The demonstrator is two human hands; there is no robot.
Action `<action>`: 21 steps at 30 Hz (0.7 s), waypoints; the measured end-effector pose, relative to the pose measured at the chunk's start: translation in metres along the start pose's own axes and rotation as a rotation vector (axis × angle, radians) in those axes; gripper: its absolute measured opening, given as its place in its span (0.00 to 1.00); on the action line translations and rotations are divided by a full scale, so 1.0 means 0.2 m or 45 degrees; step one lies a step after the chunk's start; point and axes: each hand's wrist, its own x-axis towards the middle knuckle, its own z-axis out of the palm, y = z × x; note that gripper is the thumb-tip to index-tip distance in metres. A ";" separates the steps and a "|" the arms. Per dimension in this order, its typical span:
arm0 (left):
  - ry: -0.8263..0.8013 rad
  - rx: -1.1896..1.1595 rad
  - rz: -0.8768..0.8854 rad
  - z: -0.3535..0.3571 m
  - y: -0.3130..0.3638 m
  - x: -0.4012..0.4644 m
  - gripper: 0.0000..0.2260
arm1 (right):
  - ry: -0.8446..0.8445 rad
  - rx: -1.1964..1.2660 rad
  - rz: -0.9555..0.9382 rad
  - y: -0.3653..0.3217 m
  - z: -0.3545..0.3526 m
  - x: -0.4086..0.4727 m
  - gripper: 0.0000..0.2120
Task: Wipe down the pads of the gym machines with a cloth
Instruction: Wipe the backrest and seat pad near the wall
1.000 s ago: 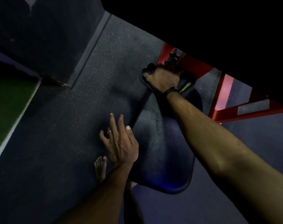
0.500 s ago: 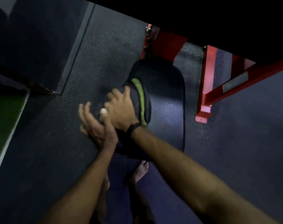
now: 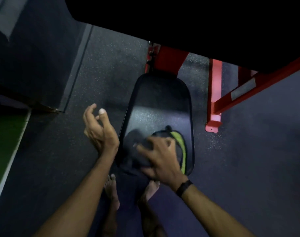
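Landmark for these notes: the black seat pad (image 3: pixel 160 106), which runs away from me toward the red machine frame (image 3: pixel 214 103).

Far left of the pad: a strip of green flooring (image 3: pixel 3 144) with a pale border line, then speckled dark rubber floor (image 3: pixel 101 69) up to the pad's left edge.

Just left of the pad, clear of its edge: my left hand (image 3: pixel 98 130). Fingers loosely curled, thumb up, nothing in it. It hangs in the air and touches neither the pad nor the cloth. My read is that it sits there for balance, and to keep out of the wiping path.

On the pad, at its near end: the cloth (image 3: pixel 177 144), dark with a lime-green stripe, lying crumpled flat against the surface. My right hand (image 3: pixel 160 158) rests on top of it with fingers spread and bent over the fabric, pressing it down. A spread hand likely puts more of the cloth in contact with the pad. Motion blur hides whether the fingertips pinch a fold or only press, so I cannot tell. A dark band sits on that wrist.

The far half of the pad shows a sheen under the light. I cannot say whether that is damp or plain reflection.

Below the pad's near edge: two bare feet (image 3: pixel 112 190), close to the seat so the arm can reach along it.

Right of the pad: the frame's red upright and foot plate on the floor, well apart from the cloth.
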 end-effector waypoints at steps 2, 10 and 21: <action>-0.071 0.135 0.032 0.04 -0.02 -0.04 0.23 | 0.157 -0.039 0.422 0.16 -0.01 0.24 0.24; -0.382 0.794 0.238 0.16 -0.11 -0.18 0.28 | 0.217 -0.199 0.734 0.55 -0.04 0.87 0.29; -0.430 0.934 0.215 0.16 -0.09 -0.18 0.24 | 0.279 -0.138 0.789 0.30 -0.05 0.30 0.21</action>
